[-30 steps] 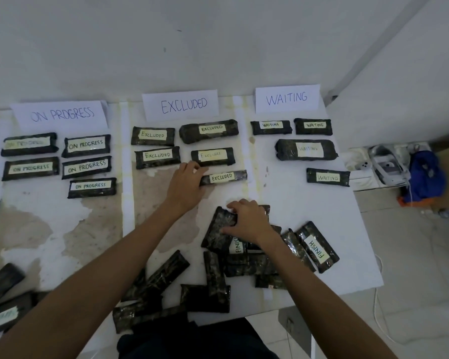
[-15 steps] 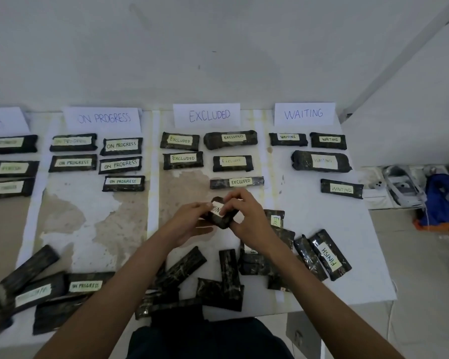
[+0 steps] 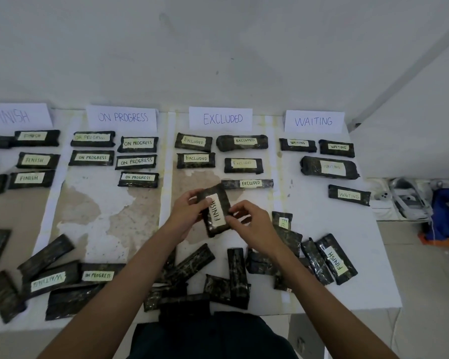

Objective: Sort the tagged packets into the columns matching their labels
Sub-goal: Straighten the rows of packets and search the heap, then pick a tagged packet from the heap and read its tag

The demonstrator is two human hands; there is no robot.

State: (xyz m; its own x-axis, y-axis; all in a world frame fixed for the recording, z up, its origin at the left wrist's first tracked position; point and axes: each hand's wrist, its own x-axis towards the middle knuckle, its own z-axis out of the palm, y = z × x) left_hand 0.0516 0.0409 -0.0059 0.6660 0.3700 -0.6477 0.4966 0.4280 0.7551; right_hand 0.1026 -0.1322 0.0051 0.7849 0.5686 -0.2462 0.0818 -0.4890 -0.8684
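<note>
The flat rectangular packet held in both hands is black with a mottled grey-green speckle and carries a white paper tag lettered FINISH in black. The sorted rectangular packets in the Excluded column share that dark speckled wrap, with pale cream tags written in dark ink. The 4 upright paper header cards are white with blue handwriting. The paper-covered tabletop is white, with blotchy beige-brown patches where the covering has peeled. The crumpled cloth bundle on the floor is bright blue with an orange edge.
</note>
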